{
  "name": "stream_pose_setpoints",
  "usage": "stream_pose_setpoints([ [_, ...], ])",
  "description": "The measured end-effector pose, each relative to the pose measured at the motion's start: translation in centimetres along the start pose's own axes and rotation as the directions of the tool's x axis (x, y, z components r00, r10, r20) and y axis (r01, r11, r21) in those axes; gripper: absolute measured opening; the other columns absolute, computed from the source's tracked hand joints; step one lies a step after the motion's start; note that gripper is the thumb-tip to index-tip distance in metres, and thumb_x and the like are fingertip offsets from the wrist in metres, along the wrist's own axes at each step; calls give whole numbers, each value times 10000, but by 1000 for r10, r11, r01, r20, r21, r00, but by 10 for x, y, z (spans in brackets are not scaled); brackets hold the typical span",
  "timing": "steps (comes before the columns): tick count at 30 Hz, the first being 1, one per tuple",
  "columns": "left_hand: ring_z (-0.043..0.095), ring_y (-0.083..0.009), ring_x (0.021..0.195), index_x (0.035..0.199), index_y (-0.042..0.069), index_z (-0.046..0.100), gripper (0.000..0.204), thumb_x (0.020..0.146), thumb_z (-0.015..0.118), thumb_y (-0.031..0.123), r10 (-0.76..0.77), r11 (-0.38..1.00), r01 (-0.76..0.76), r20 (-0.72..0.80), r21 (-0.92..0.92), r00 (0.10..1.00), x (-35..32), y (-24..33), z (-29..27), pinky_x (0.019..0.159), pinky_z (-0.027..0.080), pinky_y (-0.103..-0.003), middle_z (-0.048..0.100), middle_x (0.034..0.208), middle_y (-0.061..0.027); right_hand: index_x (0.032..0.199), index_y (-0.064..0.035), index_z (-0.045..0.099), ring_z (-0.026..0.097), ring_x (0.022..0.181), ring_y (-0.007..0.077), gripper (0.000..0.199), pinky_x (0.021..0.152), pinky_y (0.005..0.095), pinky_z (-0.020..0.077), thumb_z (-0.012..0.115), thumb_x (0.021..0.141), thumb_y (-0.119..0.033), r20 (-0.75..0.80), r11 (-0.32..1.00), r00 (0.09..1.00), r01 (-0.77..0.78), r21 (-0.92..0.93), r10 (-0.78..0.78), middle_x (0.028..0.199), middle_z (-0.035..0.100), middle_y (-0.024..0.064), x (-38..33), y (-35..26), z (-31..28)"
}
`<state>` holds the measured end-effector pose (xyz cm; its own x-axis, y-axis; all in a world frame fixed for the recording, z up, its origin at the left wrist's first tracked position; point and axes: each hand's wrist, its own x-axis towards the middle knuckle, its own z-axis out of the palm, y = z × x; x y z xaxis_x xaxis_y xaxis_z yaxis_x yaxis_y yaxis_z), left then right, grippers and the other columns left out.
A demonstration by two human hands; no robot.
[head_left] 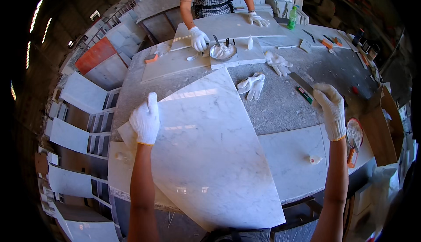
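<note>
A large white marble slab (206, 150) with grey veins lies tilted across the stone worktable (280, 106), its near corner hanging over the table's front edge. My left hand (145, 120), in a white glove, presses flat on the slab's left edge. My right hand (330, 109), also gloved, is closed around a long dark flat tool (302, 86) that rests on the table to the right of the slab.
Across the table a person in a checked apron has gloved hands (198, 38) on another slab beside a bowl of white paste (222, 51). Spare gloves (252, 85), a green bottle (292, 17) and small tools lie about. Stacked marble slabs (81, 94) stand at left.
</note>
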<state>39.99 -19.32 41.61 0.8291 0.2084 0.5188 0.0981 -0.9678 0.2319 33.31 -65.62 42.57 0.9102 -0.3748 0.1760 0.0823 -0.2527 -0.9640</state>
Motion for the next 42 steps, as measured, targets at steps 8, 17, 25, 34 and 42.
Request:
stream_pose_setpoints([
  [8, 595, -438, 716, 759, 13, 679, 654, 970, 304, 506, 8, 1000, -8, 7, 27, 1000, 5, -2, -2, 683, 439, -505, 639, 782, -243, 981, -24, 669, 478, 598, 38, 138, 511, 180, 351, 598, 889, -99, -413, 973, 902, -195, -127, 127, 773, 594, 2, -57, 106, -148],
  [17, 588, -447, 814, 883, -52, 673, 733, 985, 257, 543, -39, 999, 39, 41, -12, 998, 3, -23, 9, 727, 413, -508, 638, 852, -275, 875, -71, 675, 635, 847, 360, 171, 758, 419, 497, 567, 818, -191, -464, 512, 876, -342, -788, -129, 876, 669, 164, -88, 168, -246],
  [25, 592, -426, 896, 990, -34, 676, 754, 959, 270, 601, -108, 993, 111, 91, -36, 990, 12, -32, 21, 794, 432, -465, 656, 953, -249, 880, -73, 673, 633, 871, 374, 193, 767, 460, 500, 519, 830, -177, -462, 317, 886, -425, -848, -46, 893, 666, 183, -78, 208, -265],
  [34, 580, -422, 980, 1059, -22, 655, 720, 969, 259, 574, -112, 993, 116, 119, -29, 986, 18, -40, 23, 840, 428, -456, 636, 1066, -246, 1076, -89, 645, 643, 912, 360, 303, 769, 435, 524, 611, 847, -285, -438, 260, 892, -399, -879, -113, 1080, 646, 165, -81, 209, -238],
  [42, 591, -420, 956, 1071, 2, 662, 725, 956, 264, 598, -132, 989, 139, 113, -55, 985, 10, -23, 18, 824, 438, -457, 654, 1030, -224, 1239, -109, 504, 637, 977, 275, 635, 768, 374, 515, 803, 687, -206, -286, 745, 951, -276, -608, 118, 1178, 542, 122, -183, 212, -150],
])
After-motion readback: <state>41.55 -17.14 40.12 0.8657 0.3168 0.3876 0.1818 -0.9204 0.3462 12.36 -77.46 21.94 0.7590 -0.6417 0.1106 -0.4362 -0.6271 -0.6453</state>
